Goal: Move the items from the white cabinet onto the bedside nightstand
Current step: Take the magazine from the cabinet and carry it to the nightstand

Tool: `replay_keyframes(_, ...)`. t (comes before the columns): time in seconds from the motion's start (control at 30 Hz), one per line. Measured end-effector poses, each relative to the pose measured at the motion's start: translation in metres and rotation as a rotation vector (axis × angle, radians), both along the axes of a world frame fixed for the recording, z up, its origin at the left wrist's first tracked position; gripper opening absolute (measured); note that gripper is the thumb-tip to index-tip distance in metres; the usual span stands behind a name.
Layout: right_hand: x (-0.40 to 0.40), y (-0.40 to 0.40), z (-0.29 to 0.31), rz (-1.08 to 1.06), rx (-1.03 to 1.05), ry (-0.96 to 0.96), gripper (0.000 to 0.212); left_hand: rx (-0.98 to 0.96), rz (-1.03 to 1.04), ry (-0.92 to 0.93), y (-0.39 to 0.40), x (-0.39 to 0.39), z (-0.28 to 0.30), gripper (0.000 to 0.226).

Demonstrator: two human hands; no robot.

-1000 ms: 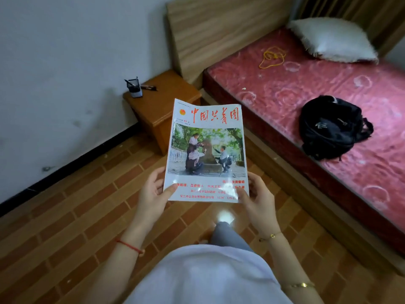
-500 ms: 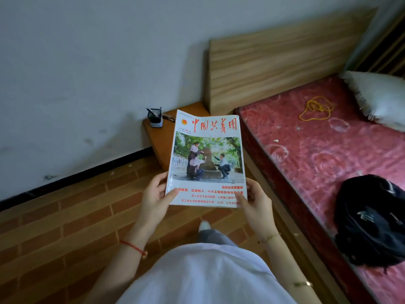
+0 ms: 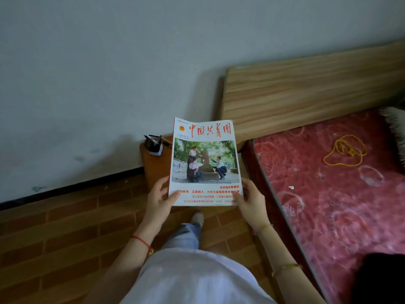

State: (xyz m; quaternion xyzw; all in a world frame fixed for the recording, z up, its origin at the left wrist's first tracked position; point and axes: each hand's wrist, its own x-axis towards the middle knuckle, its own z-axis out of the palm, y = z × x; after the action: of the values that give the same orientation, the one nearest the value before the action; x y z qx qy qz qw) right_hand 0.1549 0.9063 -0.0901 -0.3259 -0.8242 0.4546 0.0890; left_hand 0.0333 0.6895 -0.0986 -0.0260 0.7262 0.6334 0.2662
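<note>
I hold a magazine [image 3: 205, 159] with a white cover, red characters and a photo of people outdoors. My left hand [image 3: 159, 198] grips its lower left corner and my right hand [image 3: 252, 199] grips its lower right corner. The magazine is held flat over the brown wooden nightstand [image 3: 156, 167], hiding most of the top. A small pen holder [image 3: 154, 145] with pens stands at the nightstand's back left corner against the wall. The white cabinet is not in view.
A bed with a red patterned mattress [image 3: 341, 194] and a wooden headboard [image 3: 306, 99] lies to the right. On it are a yellow cord [image 3: 344, 153], a white pillow edge [image 3: 394, 128] and a black bag [image 3: 381, 279]. The floor [image 3: 65, 233] is brick-patterned.
The view has moved closer to the nightstand and turned left. The magazine, still in both hands, now covers most of the nightstand top; the black bag has slid to the lower right corner.
</note>
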Motion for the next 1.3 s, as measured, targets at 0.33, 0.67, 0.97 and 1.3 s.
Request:
replay_keyframes(0.33,-0.133,0.097,-0.035,0.081,-0.042,-0.133,0.036,-0.023,0.078,-0.239,0.089,-0.113,-0.041,0.057)
replay_keyframes(0.67,-0.207,0.173,-0.112,0.187,-0.139,-0.315,0.032,-0.014,0.158,-0.442,0.150,-0.154,-0.118,0.060)
replay_keyframes(0.97,-0.231,0.200,-0.222,0.262,-0.176,-0.394,0.033,-0.029,0.295,-0.506,0.174,-0.154,-0.225,0.054)
replay_keyframes(1.3,-0.220,0.196,-0.318,0.276,-0.146,-0.414,0.034,-0.101,0.336,-0.466,0.174,-0.136,-0.320,0.056)
